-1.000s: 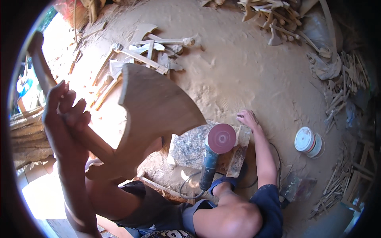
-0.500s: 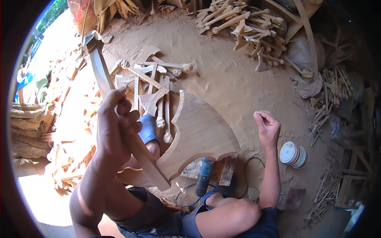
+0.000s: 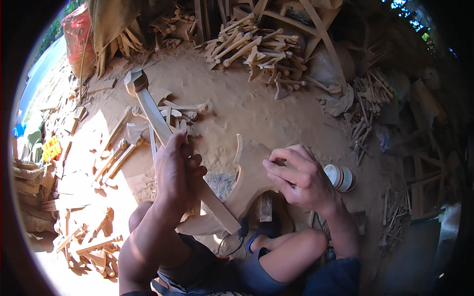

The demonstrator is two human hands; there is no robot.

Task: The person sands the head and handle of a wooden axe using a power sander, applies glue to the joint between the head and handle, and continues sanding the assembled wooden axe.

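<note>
Both hands now meet on the wooden axe point(image 3: 197, 192): my left hand point(image 3: 175, 170) grips its handle; my right hand point(image 3: 296, 177), free before, pinches its blade edge.

- The left hand point(image 3: 175, 172) covers the middle of the long wooden handle point(image 3: 153, 116), so the grip beneath cannot be seen.
- The right hand point(image 3: 298, 180) hides the upper edge of the curved wooden blade point(image 3: 252, 177); whatever its fingers point(image 3: 276, 170) pinch is too small to tell.
- The tool under the blade is mostly hidden.
- The white tub point(image 3: 340, 177) is partly covered by the right hand.
</note>
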